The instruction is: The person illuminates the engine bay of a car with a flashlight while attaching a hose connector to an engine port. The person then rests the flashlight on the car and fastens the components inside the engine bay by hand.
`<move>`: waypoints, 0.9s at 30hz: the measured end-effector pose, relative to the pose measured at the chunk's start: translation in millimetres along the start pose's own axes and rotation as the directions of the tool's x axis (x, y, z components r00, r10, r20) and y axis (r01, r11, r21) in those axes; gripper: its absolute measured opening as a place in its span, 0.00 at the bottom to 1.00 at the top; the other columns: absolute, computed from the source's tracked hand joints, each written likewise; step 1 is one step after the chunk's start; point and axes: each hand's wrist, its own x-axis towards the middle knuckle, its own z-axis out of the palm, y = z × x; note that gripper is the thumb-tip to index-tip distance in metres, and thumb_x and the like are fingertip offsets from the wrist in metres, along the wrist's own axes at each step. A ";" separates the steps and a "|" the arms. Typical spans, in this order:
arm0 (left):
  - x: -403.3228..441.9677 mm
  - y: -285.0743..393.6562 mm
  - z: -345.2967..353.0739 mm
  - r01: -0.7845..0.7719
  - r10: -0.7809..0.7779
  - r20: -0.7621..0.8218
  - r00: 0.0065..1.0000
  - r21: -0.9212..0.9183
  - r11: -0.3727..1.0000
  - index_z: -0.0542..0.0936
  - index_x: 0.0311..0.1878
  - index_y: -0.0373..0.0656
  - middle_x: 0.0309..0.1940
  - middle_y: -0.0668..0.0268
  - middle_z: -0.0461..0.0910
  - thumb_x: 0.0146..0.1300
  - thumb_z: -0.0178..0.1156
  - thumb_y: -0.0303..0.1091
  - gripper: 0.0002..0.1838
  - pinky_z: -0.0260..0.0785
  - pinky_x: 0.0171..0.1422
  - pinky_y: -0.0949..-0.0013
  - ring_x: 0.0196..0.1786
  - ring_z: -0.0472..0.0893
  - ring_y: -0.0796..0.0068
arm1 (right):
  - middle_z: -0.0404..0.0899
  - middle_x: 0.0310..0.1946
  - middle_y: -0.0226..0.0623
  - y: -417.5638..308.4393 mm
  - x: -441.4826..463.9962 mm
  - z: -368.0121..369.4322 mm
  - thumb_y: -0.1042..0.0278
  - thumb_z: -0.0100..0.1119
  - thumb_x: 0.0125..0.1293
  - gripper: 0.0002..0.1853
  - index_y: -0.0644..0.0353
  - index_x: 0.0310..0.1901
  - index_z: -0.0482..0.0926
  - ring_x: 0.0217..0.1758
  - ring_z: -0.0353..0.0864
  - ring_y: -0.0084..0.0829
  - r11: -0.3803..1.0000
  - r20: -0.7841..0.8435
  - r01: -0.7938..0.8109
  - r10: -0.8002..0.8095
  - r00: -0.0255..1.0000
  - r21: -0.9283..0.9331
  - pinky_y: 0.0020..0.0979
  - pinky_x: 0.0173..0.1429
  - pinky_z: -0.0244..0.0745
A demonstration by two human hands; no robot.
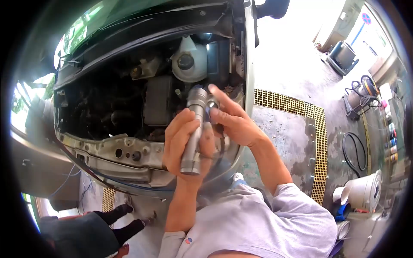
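One silver cylinder (194, 133) sits in the person's left hand (174, 148), which is wrapped around its body, while the right hand (236, 122) is beside the upper end, thumb and forefinger apart around a small metal part (213, 104); whether they grip it I cannot tell. That makes two hands and one cylinder, held slightly slanted over the front edge of one open engine bay (101, 145). Beyond the cylinder stands one white reservoir (197, 71) with one black cap (186, 62); up and left of it are one smaller pale tank (149, 68) and one black box (158, 101). Well to the cylinder's right are yellow floor grating (320, 150) and one white bucket (363, 189); well below and left, one other person (81, 234).
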 end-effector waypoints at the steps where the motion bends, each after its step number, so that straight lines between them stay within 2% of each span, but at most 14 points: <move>1: 4.5 4.3 7.6 -0.013 0.013 0.007 1.000 0.040 0.999 0.79 0.51 0.33 0.54 0.48 0.82 0.68 0.66 0.36 0.16 0.78 0.60 0.60 0.54 0.84 0.58 | 0.77 0.47 0.37 -2.8 4.0 -11.6 0.64 0.58 0.76 0.43 0.60 0.81 0.42 0.36 0.78 0.25 0.999 -0.042 0.052 -0.052 0.998 -0.014 0.26 0.33 0.72; 3: 10.8 6.9 16.2 -0.022 0.020 0.017 1.000 0.087 0.996 0.80 0.50 0.32 0.55 0.47 0.82 0.68 0.65 0.34 0.15 0.80 0.57 0.61 0.53 0.84 0.58 | 0.77 0.37 0.36 -15.3 14.3 -33.2 0.65 0.64 0.73 0.45 0.63 0.80 0.44 0.30 0.79 0.24 0.994 -0.173 0.107 -0.106 0.979 -0.003 0.26 0.28 0.70; 4: 13.0 8.1 19.5 -0.008 0.008 0.004 1.000 0.079 0.997 0.79 0.49 0.32 0.55 0.47 0.81 0.68 0.65 0.33 0.14 0.81 0.56 0.61 0.53 0.84 0.58 | 0.78 0.31 0.35 -28.4 23.0 -39.1 0.65 0.64 0.72 0.35 0.67 0.74 0.59 0.25 0.77 0.24 0.982 -0.321 0.154 -0.110 0.941 0.113 0.25 0.24 0.66; 5: 15.6 8.5 21.6 0.001 0.000 -0.010 1.000 0.068 0.998 0.79 0.49 0.32 0.55 0.46 0.81 0.68 0.64 0.33 0.14 0.82 0.55 0.61 0.53 0.84 0.58 | 0.74 0.25 0.33 -51.5 29.7 -52.6 0.62 0.62 0.74 0.17 0.65 0.56 0.75 0.22 0.74 0.22 0.982 -0.339 0.135 -0.083 0.937 0.135 0.23 0.21 0.60; 6: 18.9 8.1 22.2 0.007 -0.006 -0.020 1.000 0.052 0.999 0.79 0.49 0.32 0.56 0.46 0.81 0.68 0.64 0.32 0.13 0.83 0.54 0.62 0.53 0.83 0.58 | 0.72 0.22 0.30 -72.9 34.8 -67.0 0.56 0.60 0.75 0.14 0.60 0.40 0.77 0.20 0.70 0.19 0.979 -0.330 0.201 -0.175 0.927 0.044 0.20 0.21 0.56; 8: 25.8 8.4 19.7 0.006 -0.006 0.007 1.000 0.093 0.996 0.78 0.49 0.31 0.56 0.45 0.80 0.68 0.62 0.31 0.13 0.85 0.52 0.62 0.53 0.83 0.58 | 0.80 0.33 0.39 -119.7 41.0 -82.8 0.50 0.58 0.75 0.20 0.63 0.40 0.76 0.23 0.74 0.21 0.896 -0.415 0.432 -0.433 0.800 -0.101 0.22 0.25 0.65; 10: 31.3 3.5 15.6 0.021 -0.021 0.001 1.000 0.098 0.995 0.78 0.49 0.31 0.56 0.45 0.80 0.67 0.62 0.30 0.13 0.84 0.52 0.62 0.53 0.83 0.59 | 0.82 0.39 0.46 -137.5 29.5 -57.7 0.51 0.58 0.75 0.21 0.66 0.46 0.75 0.28 0.80 0.27 0.853 -0.515 0.521 -0.436 0.738 0.025 0.28 0.29 0.73; 11: 33.6 -3.3 13.3 -0.006 0.006 -0.008 1.000 0.100 0.995 0.79 0.49 0.30 0.56 0.46 0.80 0.68 0.61 0.30 0.13 0.84 0.52 0.63 0.50 0.84 0.60 | 0.84 0.48 0.53 -114.9 19.5 -72.6 0.53 0.58 0.76 0.28 0.68 0.62 0.63 0.27 0.84 0.33 0.899 -0.433 0.427 -0.349 0.831 0.095 0.30 0.30 0.79; 13: 36.4 -18.8 5.9 0.095 -0.093 -0.032 0.995 0.088 0.992 0.79 0.49 0.30 0.55 0.47 0.80 0.69 0.61 0.30 0.12 0.84 0.51 0.64 0.48 0.84 0.62 | 0.74 0.19 0.31 -47.1 0.9 -71.8 0.56 0.58 0.76 0.24 0.68 0.61 0.70 0.16 0.72 0.25 0.959 -0.569 0.261 -0.275 0.775 -0.109 0.28 0.23 0.71; 14: 35.3 -24.0 3.6 0.155 -0.151 -0.050 0.987 0.081 0.985 0.80 0.49 0.29 0.55 0.48 0.80 0.69 0.61 0.30 0.12 0.83 0.51 0.64 0.47 0.84 0.63 | 0.62 0.16 0.22 -24.5 -10.0 -79.9 0.54 0.58 0.77 0.21 0.67 0.56 0.75 0.15 0.62 0.18 0.993 -0.548 0.111 -0.112 0.829 -0.037 0.26 0.20 0.63; 16: 42.6 -28.6 7.8 0.271 -0.276 -0.127 0.953 -0.054 0.961 0.81 0.47 0.29 0.52 0.51 0.82 0.68 0.63 0.29 0.11 0.82 0.48 0.68 0.45 0.84 0.67 | 0.62 0.17 0.18 -34.5 -21.7 -88.1 0.49 0.59 0.76 0.23 0.65 0.52 0.78 0.15 0.59 0.15 0.990 -0.461 -0.103 0.046 0.886 -0.099 0.25 0.18 0.57; 19: 53.0 -41.1 1.1 0.297 -0.340 -0.172 0.925 -0.232 0.926 0.82 0.46 0.32 0.50 0.54 0.84 0.66 0.67 0.27 0.09 0.80 0.46 0.71 0.46 0.84 0.71 | 0.67 0.20 0.19 -78.2 -13.2 -82.6 0.57 0.59 0.76 0.16 0.64 0.48 0.83 0.18 0.61 0.12 0.766 -0.435 -0.210 -0.100 0.895 -0.607 0.24 0.20 0.55; 23: 52.3 -63.6 -11.4 0.262 -0.308 -0.253 0.917 -0.199 0.944 0.83 0.46 0.32 0.48 0.53 0.84 0.65 0.67 0.26 0.09 0.79 0.49 0.69 0.49 0.84 0.69 | 0.72 0.21 0.37 -94.5 34.7 -88.0 0.63 0.51 0.74 0.16 0.69 0.49 0.81 0.26 0.73 0.28 0.499 -0.316 -0.117 -0.335 0.887 -0.859 0.35 0.33 0.69; 27: 51.9 -80.3 -22.8 0.290 -0.313 -0.186 0.931 -0.138 0.947 0.82 0.48 0.31 0.51 0.51 0.83 0.67 0.65 0.27 0.11 0.83 0.50 0.67 0.48 0.84 0.67 | 0.79 0.27 0.49 -104.3 90.0 -72.1 0.63 0.49 0.74 0.16 0.70 0.43 0.79 0.31 0.82 0.42 0.175 -0.178 -0.137 -0.249 0.952 -0.975 0.44 0.39 0.74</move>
